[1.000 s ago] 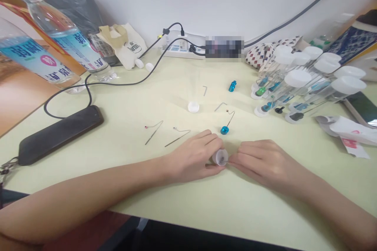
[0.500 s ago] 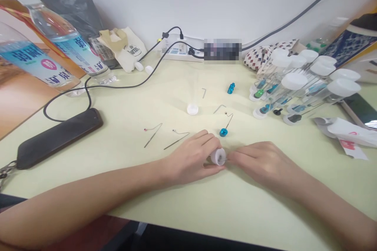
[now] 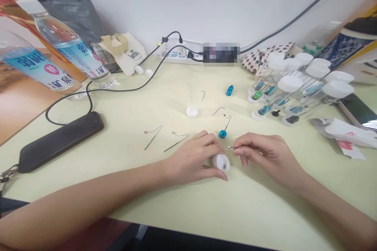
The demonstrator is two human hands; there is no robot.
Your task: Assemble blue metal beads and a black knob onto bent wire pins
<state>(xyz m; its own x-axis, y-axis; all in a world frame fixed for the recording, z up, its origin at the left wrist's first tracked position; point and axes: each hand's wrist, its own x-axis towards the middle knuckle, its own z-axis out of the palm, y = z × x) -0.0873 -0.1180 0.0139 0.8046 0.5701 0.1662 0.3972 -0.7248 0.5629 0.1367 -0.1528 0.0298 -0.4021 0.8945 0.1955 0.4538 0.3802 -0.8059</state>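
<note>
The left hand is curled, its fingertips and thumb gripping a short white plastic cylinder with a small dark hole in its end face. The right hand sits just apart, thumb and forefinger closed on a thin metal wire with a tiny bead tip. On the pale green desk nearby, a bent wire rises from a blue metal knob; other bent wires and a white cap lie close by. Further right, clear plastic tubes with white lids stand tilted, blue and green parts inside
</note>
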